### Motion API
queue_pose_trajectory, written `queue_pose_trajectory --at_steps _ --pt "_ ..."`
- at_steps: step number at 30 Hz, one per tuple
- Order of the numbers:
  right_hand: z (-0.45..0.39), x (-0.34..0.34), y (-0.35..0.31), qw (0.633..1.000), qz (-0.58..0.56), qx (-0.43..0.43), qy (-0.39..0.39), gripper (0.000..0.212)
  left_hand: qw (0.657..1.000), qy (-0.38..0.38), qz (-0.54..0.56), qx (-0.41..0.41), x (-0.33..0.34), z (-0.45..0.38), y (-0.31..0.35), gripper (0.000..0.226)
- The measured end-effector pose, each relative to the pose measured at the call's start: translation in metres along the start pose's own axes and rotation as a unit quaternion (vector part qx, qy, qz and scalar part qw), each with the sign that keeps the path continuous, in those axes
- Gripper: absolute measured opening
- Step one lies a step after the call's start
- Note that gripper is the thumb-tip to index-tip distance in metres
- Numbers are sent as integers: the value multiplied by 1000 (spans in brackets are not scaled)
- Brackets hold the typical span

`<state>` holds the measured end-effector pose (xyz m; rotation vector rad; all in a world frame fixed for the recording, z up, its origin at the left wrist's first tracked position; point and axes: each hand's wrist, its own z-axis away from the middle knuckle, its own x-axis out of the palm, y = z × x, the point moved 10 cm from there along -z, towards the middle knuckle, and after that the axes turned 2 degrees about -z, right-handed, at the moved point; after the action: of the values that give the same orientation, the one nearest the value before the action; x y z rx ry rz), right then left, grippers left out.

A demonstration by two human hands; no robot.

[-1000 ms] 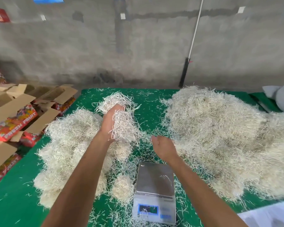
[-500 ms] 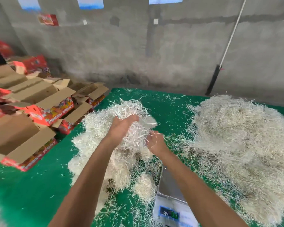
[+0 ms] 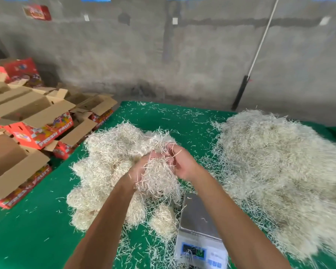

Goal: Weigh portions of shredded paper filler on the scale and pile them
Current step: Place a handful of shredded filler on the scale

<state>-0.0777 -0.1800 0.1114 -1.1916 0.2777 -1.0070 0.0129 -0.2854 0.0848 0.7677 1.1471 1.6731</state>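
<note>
The portion of shredded paper (image 3: 159, 175) sits bunched between both hands, up over the near-left pile of weighed portions (image 3: 105, 171), just past the scale (image 3: 199, 228). Left hand (image 3: 142, 167) curls around the clump from the left, right hand (image 3: 182, 164) has its fingers hooked into the top. The scale pan looks bare apart from a few strands, so this one is probably weighed already and the person is at the piling step. Next move would be dropping it onto the pile without scattering it. The big loose heap (image 3: 279, 171) is on the right, open fruit cartons (image 3: 37, 129) far left off the green table (image 3: 27, 239). Nothing's really in the way.
</note>
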Motion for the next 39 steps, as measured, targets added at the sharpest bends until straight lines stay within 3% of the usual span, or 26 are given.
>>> queue_pose_trajectory --at_steps 1,3,4,6,8,10,12,14,16,17,19,21,23,26,29,31,34,36,39 --pt "2 -23 -4 997 64 -12 35 19 995 -52 -85 -6 23 -6 13 89" --pt "9 -65 -15 982 156 -43 99 17 985 -4 -173 -27 39 -17 22 81" --pt "14 -84 -18 978 163 -49 122 19 988 17 -147 -33 46 -20 25 76" --pt "26 -118 -16 976 126 -59 167 16 999 11 23 -31 71 -30 22 71" --pt "41 -144 -7 967 130 -64 209 26 991 1 135 -9 102 -41 30 88" --pt "46 -149 18 983 93 -14 158 51 987 -18 157 29 141 -43 38 90" --pt "45 -130 35 999 -42 22 24 72 986 -35 158 43 178 -45 30 72" --pt "52 -142 26 994 -104 2 33 78 994 -66 81 32 210 -49 8 82" --pt "61 -174 20 989 -68 -17 132 99 998 -28 -49 -2 211 -49 -16 83" --pt "65 -192 19 982 -33 -25 185 109 998 -4 -61 -16 201 -50 -26 72" --pt "69 -219 11 963 48 -54 260 107 998 -37 33 -35 191 -59 -50 55" --pt "68 -233 0 942 106 -87 306 97 968 -102 214 -88 187 -58 -72 49" --pt "62 -234 -3 934 109 -108 321 94 943 -78 303 -112 169 -55 -92 33" --pt "56 -228 8 931 129 -123 318 89 946 -10 301 -118 139 -51 -120 35" --pt "56 -233 14 928 142 -122 324 85 957 -7 270 -108 114 -50 -147 34" --pt "49 -226 21 949 132 -109 265 96 953 -35 270 -137 114 -46 -159 39" --pt "43 -198 49 963 218 -88 135 99 932 -80 299 -189 136 -39 -170 48" --pt "42 -194 77 944 314 -41 89 107 952 -47 227 -201 140 -38 -177 48" --pt "46 -232 109 860 486 57 143 120 978 53 98 -178 125 -40 -188 35"
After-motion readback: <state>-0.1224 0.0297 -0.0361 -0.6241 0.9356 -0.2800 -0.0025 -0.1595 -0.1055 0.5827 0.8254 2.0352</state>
